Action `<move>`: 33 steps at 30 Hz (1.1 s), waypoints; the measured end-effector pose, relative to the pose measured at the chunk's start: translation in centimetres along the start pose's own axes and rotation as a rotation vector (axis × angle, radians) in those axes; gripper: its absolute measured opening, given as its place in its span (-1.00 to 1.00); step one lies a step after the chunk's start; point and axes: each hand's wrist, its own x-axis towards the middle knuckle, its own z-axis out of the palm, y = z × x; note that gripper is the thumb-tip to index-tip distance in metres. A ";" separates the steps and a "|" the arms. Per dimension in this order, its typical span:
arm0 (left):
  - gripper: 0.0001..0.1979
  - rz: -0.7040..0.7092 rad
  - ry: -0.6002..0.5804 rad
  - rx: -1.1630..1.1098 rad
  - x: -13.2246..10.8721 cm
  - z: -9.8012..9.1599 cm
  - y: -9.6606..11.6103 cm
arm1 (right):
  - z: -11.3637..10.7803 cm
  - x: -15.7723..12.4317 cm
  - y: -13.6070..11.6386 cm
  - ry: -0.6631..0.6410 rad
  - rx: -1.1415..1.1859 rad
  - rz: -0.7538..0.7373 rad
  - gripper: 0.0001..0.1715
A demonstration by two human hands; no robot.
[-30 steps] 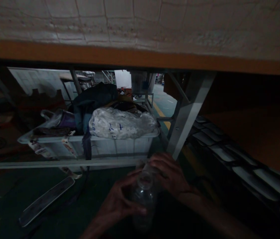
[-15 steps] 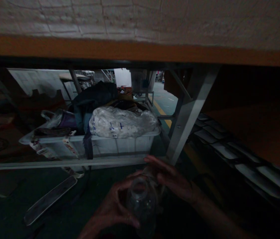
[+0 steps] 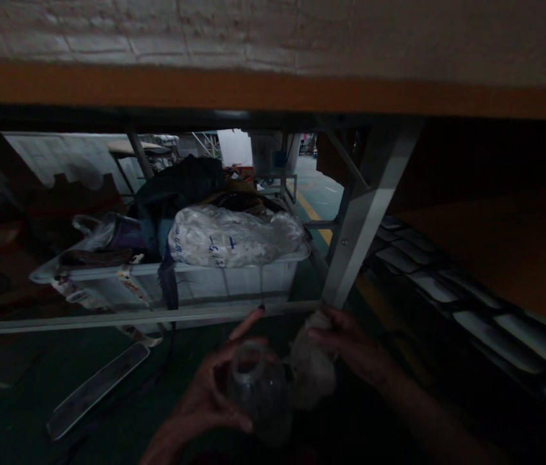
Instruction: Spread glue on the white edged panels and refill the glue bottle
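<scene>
My left hand [image 3: 205, 394] is wrapped around a clear, see-through bottle [image 3: 262, 394] with a round open mouth tilted up toward me. Its index finger sticks up beyond the neck, while the thumb lies along the near side. My right hand [image 3: 355, 345] pinches a crumpled pale cloth [image 3: 312, 374] by its upper end. The cloth hangs just right of the bottle, close against it; in the gloom I cannot tell whether they touch. The bottle's lower part fades into darkness.
Above is a tabletop with an orange edge [image 3: 205, 84]. A metal leg [image 3: 369, 213] and a low crossbar [image 3: 83, 323] stand ahead. Behind sits a white tub [image 3: 234, 284] holding a plastic bag [image 3: 234, 236] and dark cloth. Several pale panels [image 3: 490, 342] line the right.
My right hand has moved right, drawing the pale cloth out from behind the bottle. The bottle and my left hand have shifted slightly left, and the left index finger has lifted.
</scene>
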 end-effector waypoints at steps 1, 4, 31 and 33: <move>-0.30 -0.029 0.043 -0.026 0.0 -0.2 -0.2 | -0.5 0.2 0.1 0.052 -0.037 -0.018 -0.59; -0.29 -0.139 0.091 -0.008 0.1 -0.2 -0.8 | -1.3 0.6 -0.2 0.116 -0.121 -0.063 -0.60; -0.28 -0.162 -0.170 -0.110 0.6 0.7 -1.1 | -0.5 -0.5 0.3 -0.584 -0.275 -0.043 -0.53; -0.27 -0.158 -0.191 -0.105 0.6 0.7 -1.2 | -0.9 -0.5 0.0 -0.472 -0.555 -0.228 -0.67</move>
